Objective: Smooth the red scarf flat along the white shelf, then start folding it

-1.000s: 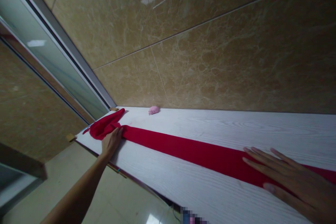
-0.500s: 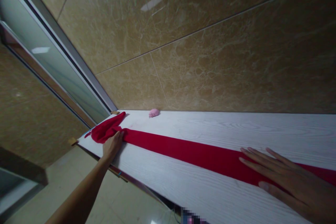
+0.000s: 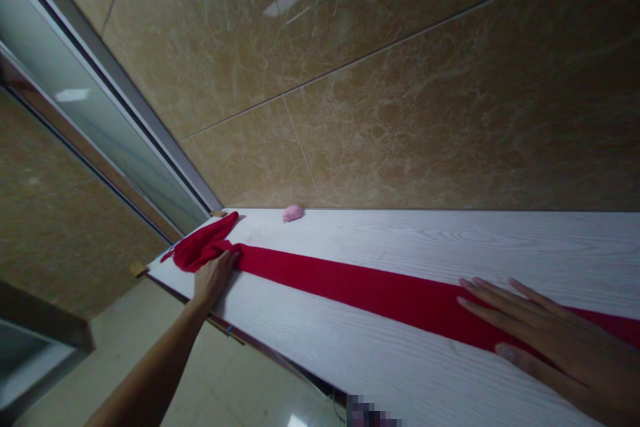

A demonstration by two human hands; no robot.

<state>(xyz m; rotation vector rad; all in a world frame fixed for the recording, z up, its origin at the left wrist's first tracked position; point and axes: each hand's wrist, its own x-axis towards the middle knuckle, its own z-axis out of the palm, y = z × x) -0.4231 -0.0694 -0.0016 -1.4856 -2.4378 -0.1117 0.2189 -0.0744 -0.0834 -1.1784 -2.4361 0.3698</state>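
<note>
A long red scarf runs lengthwise over a white wood-grain table. Its middle stretch lies flat, while the far left end is bunched and doubled back. At that bunched part my left hand is closed on the fabric, its fingertips partly hidden in the folds. On the right, my right hand rests flat on the scarf with fingers spread, covering part of it. The cloth continues past this hand to the right edge of the view.
A small pink figure sits at the table's back edge, against a brown marble-tiled wall. A glass panel in a metal frame stands beyond the left end. Pale floor tiles show below the front edge.
The view has shifted very slightly. Both hands and the scarf stay in practically the same places.
</note>
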